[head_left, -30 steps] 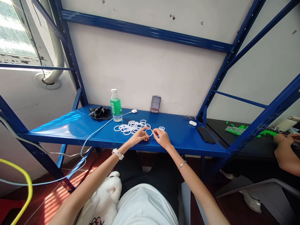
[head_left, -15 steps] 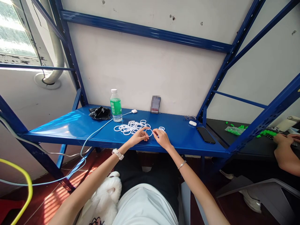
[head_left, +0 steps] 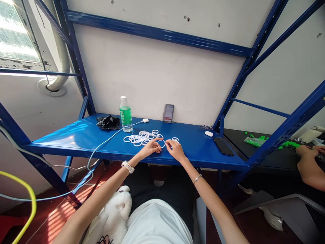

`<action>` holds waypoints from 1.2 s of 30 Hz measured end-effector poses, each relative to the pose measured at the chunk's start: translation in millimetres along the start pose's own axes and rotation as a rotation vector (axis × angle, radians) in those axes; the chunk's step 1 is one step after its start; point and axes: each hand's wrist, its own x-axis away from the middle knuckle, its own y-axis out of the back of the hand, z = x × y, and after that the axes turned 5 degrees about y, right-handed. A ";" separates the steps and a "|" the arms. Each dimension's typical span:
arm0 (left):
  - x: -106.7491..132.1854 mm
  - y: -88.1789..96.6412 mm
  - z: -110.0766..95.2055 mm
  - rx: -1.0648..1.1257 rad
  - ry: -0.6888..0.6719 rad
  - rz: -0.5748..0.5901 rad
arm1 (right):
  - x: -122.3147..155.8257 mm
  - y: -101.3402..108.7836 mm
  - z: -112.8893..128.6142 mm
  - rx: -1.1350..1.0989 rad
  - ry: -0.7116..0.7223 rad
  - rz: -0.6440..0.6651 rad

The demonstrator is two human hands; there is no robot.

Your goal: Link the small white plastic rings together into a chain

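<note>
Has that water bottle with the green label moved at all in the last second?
No. The water bottle stands where it did, just right of the black bag on the blue shelf.

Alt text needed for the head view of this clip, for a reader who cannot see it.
A person's left hand and right hand pinch one white ring between them over a blue shelf, beside a pile of white rings. A green-labelled bottle stands behind the pile, a black phone lies further right, and another person's hand shows at far right.

White rings (head_left: 141, 138), blue shelf (head_left: 76, 135)
</note>
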 end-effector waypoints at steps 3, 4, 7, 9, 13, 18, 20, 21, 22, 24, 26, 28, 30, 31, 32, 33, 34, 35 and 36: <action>0.4 0.1 -0.1 0.002 0.001 0.001 | 0.1 -0.1 0.5 -0.002 -0.007 0.003; 0.5 0.1 -0.3 0.002 0.002 0.000 | 0.1 0.1 0.7 0.002 -0.011 0.007; 0.8 -0.1 -1.1 -0.001 0.004 -0.003 | -0.2 0.4 1.1 0.019 -0.025 0.012; 0.6 -0.3 -1.2 -0.001 0.002 -0.005 | -0.3 0.3 0.9 0.022 -0.028 0.007; -0.6 0.3 1.0 0.000 -0.005 -0.004 | -0.5 -0.3 0.2 0.026 -0.026 0.002; -1.0 1.3 2.5 -0.005 -0.014 -0.003 | -1.2 0.4 1.1 0.036 -0.032 0.018; -0.3 1.0 0.8 -0.006 -0.006 -0.007 | -1.4 0.9 1.9 0.043 -0.038 0.029; 0.2 0.7 -0.5 -0.006 -0.003 -0.009 | -1.5 1.2 2.3 0.046 -0.039 0.033; 0.7 0.4 -1.8 -0.007 -0.001 -0.012 | -1.5 1.3 2.6 0.049 -0.041 0.038; 1.7 -0.2 -4.4 -0.010 0.001 -0.018 | -1.4 1.6 2.9 0.054 -0.040 0.044; 2.5 -0.6 -6.4 -0.012 0.004 -0.024 | -1.3 1.7 3.1 0.060 -0.034 0.044; 3.0 -0.7 -7.6 -0.015 0.007 -0.029 | -1.4 1.9 3.3 0.066 -0.029 0.042; 3.2 -0.6 -8.2 -0.015 0.008 -0.030 | -1.5 2.1 3.6 0.067 -0.025 0.043; 3.2 -0.5 -8.3 -0.014 0.008 -0.031 | -1.5 2.2 3.7 0.067 -0.024 0.045; 3.2 -0.4 -8.4 -0.013 0.008 -0.032 | -1.5 2.3 3.7 0.067 -0.024 0.046; 3.1 -0.2 -8.3 -0.011 0.009 -0.032 | -1.5 2.4 3.7 0.065 -0.024 0.048; 3.0 -0.1 -8.2 -0.010 0.010 -0.031 | -1.5 2.5 3.6 0.061 -0.025 0.050; 2.8 0.0 -7.8 -0.009 0.010 -0.030 | -1.5 2.5 3.5 0.055 -0.026 0.053; 2.5 0.0 -7.2 -0.008 0.010 -0.029 | -1.5 2.5 3.4 0.046 -0.029 0.056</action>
